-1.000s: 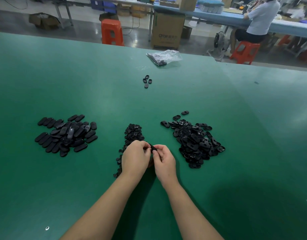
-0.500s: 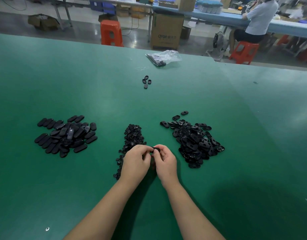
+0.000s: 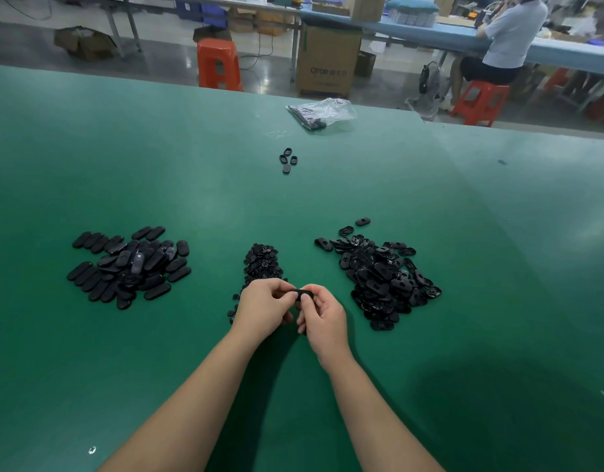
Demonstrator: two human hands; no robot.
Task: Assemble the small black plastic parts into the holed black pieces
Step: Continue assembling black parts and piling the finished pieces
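Pinching holed black piece (image 3: 301, 294), left hand (image 3: 265, 308), right hand (image 3: 322, 316) grips meeting

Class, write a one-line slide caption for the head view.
Both hands, left and right, pinch one black piece between three piles.

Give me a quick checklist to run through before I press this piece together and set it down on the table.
1. Piece held by both hands: ok. The left hand and right hand both pinch the black piece.
2. Small part seated in the hole: cannot tell, the fingers hide it.
3. Grip steady enough to press: probably ok, fingertips on both ends.
4. More small parts to hand: ok, the small-parts pile lies just beyond the left hand.
5. More holed pieces to hand: ok, the holed-piece pile lies beside the right hand.
6. A place for done pieces: likely ok, if the left pile of closed-looking pieces is the finished one.
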